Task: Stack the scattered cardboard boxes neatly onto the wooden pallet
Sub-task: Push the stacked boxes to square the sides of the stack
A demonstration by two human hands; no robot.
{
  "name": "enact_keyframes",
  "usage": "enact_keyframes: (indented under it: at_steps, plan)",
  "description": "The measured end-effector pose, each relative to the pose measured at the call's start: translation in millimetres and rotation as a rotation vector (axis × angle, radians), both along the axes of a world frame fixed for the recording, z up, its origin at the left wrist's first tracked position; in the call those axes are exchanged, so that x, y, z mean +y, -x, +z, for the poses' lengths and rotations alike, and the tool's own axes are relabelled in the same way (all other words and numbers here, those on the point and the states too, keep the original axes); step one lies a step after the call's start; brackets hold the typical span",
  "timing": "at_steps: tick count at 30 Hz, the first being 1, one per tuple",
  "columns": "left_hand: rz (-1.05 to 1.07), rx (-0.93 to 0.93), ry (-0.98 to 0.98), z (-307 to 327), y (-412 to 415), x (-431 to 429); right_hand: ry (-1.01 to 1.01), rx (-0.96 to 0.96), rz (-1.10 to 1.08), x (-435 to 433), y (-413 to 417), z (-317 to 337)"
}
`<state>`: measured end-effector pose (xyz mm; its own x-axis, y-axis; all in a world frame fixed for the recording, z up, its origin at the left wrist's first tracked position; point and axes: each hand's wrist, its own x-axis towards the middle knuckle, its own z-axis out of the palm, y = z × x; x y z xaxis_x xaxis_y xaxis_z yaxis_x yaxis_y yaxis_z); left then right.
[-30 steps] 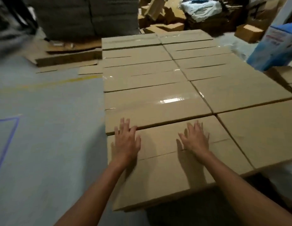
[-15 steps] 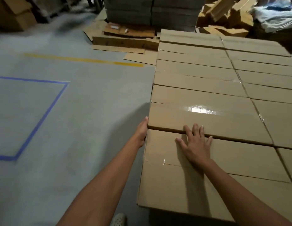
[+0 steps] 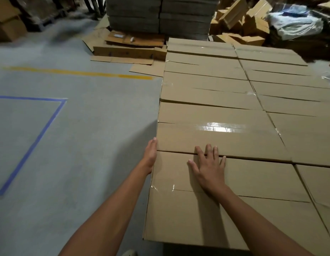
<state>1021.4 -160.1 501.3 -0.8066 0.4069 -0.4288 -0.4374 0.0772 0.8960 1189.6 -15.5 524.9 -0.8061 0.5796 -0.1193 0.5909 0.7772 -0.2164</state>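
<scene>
Several taped brown cardboard boxes form a flat layer in two columns ahead of me. The nearest box (image 3: 252, 215) lies at the front left of that layer, and the box behind it (image 3: 216, 139) has shiny tape on top. My right hand (image 3: 208, 167) lies flat on the nearest box's top, fingers straight and reaching its far edge. Against the left side wall of that same box, at its far corner, presses my left hand (image 3: 151, 154), fingers straight. The pallet itself is hidden under the boxes.
Grey floor to the left carries a blue taped outline (image 3: 37, 137) and a yellow line (image 3: 77, 72). Flattened cardboard sheets (image 3: 127, 47) lie beyond the stack, with a tall pile of flat cardboard (image 3: 160, 13) behind. Loose boxes (image 3: 241, 21) are heaped at the back right.
My left hand has left the box top and gone to its left side. My right hand slid forward to the box's far edge. The view swung left.
</scene>
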Motion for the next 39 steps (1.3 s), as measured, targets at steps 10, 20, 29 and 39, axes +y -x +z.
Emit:
enact_keyframes:
  at_steps: [10, 20, 29, 39]
  plan:
    - [-0.051, -0.079, 0.012, -7, -2, -10, 0.04, -0.005, 0.011, -10, -3, 4]
    - [-0.114, -0.125, -0.008, 10, -32, -44, 0.003, -0.066, 0.05, -79, 12, 7]
    - [-0.279, 0.011, 0.027, 42, 23, -59, 0.067, -0.055, -0.206, -95, 36, 46]
    - [-0.255, 0.106, 0.012, 58, 98, -24, 0.115, 0.139, -0.313, -95, 90, 60]
